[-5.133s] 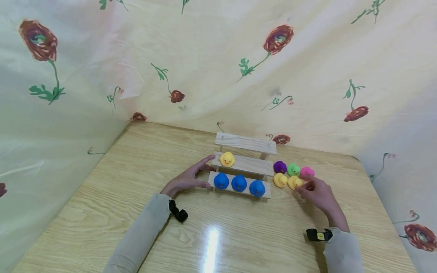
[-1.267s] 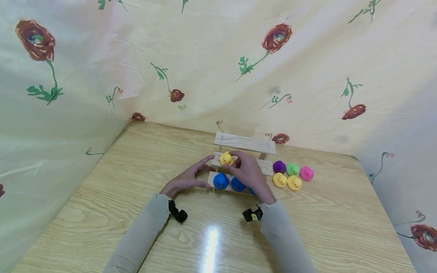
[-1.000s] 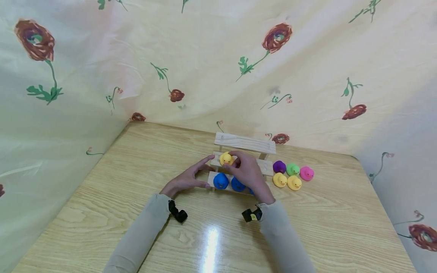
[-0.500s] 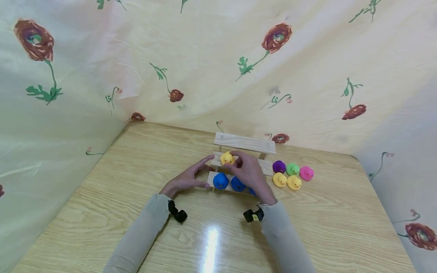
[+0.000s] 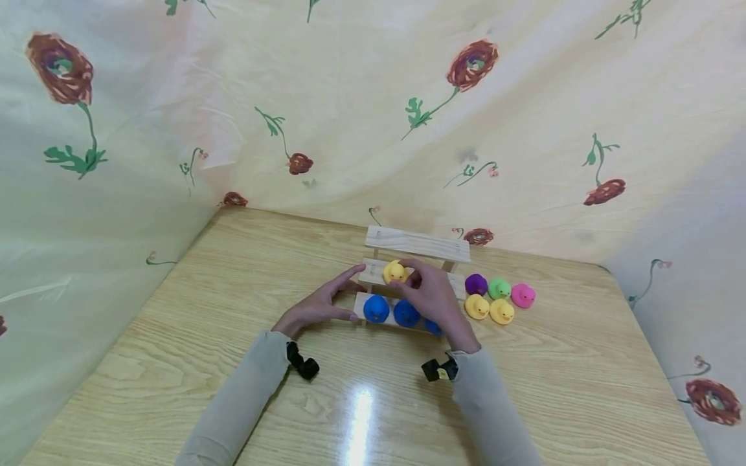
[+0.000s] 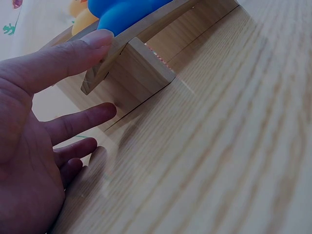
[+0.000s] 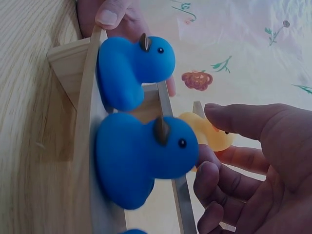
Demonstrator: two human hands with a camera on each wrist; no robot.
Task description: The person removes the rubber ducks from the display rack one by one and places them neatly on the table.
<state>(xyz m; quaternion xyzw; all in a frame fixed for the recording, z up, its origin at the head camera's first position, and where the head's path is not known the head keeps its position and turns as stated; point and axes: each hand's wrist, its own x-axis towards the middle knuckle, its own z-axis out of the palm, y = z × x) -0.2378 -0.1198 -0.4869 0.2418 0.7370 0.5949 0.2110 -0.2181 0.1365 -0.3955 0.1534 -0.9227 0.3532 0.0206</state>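
A three-step wooden rack (image 5: 417,243) stands on the table. On its middle step a yellow rubber duck (image 5: 394,272) is pinched between the thumb and fingers of my right hand (image 5: 434,294). Three blue rubber ducks (image 5: 376,309) sit in a row along the lowest step; the rightmost is partly hidden by my right wrist. My left hand (image 5: 317,305) is at the rack's left end, fingers spread. In the left wrist view its thumb (image 6: 73,56) touches the end of the lowest step (image 6: 141,31), with the other fingers loosely extended beside the rack's side support.
Right of the rack, on the table (image 5: 583,362), are a purple duck (image 5: 476,284), a green duck (image 5: 499,288), a pink duck (image 5: 523,296) and two yellow ducks (image 5: 477,307). Flowered cloth (image 5: 350,116) hangs behind and at both sides.
My right hand has come left from the yellow ducks on the table to the one on the middle step. Lately that duck has shifted slightly right along the step. My left hand stays put.
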